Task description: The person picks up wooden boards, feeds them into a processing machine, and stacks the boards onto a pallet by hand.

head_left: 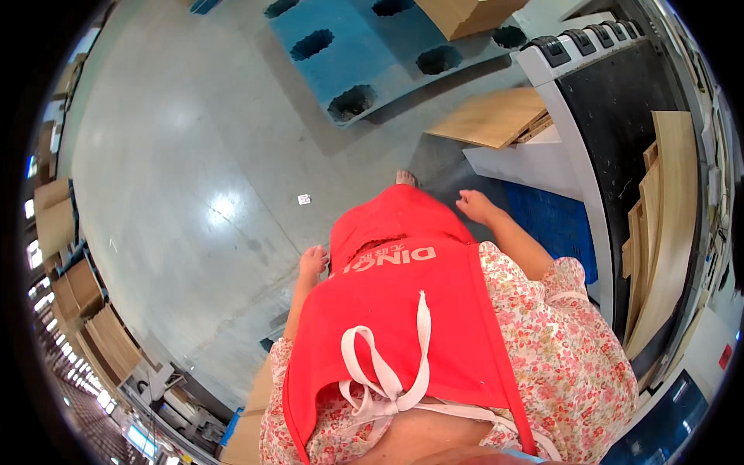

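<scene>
My left hand (pixel 313 261) hangs beside the left edge of the red apron (pixel 387 310). Its fingers are curled in, and nothing shows in them. On the other side, my right hand (pixel 475 204) is held out just past the apron's edge, loosely closed with no object visible. Neither hand touches anything besides possibly the apron. A bare foot or open shoe (pixel 406 178) shows beyond the apron's hem. Nearest to my right hand are a blue plastic crate (pixel 554 225) and a white ledge with wood-coloured boards (pixel 496 118) lying on it.
Ahead stands a blue plastic pallet (pixel 349 54) with a cardboard box (pixel 469 15) on it. A grey-and-black machine (pixel 620 101) lines the right, with curved-looking boards (pixel 666 225) leaning there. Stacked cartons (pixel 77 291) stand far left. A small white tag (pixel 304 199) lies on the grey floor.
</scene>
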The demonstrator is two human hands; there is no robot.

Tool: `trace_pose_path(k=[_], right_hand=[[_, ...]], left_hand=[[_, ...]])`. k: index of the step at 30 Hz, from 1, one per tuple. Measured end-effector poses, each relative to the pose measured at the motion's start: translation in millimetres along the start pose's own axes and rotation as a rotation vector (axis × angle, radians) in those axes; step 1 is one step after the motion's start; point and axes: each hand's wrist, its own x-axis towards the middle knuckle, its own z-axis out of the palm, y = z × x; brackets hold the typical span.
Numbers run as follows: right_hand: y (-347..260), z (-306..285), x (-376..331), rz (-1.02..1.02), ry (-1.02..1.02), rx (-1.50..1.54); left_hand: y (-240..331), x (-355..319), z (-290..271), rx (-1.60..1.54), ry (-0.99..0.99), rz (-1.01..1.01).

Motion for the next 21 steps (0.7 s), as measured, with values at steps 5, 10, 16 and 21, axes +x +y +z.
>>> trace_pose_path(k=[5,10,16,21], right_hand=[[-11,-21,38,0.006,0.265,0.109],[-32,-21,63,0.265,0.289,0.431],[-60,-10,47,0.427,0.871,0.198],[-26,-33,50,0.653,1.163,0.227]], left_hand=[[41,30,-16,0.008,0.007,0.002],[97,88,-46,0.226,-0.114,0.123],[227,146,-78,0.193,-0.026,0.162],[316,175,-87,0.271,-0.026,0.196]])
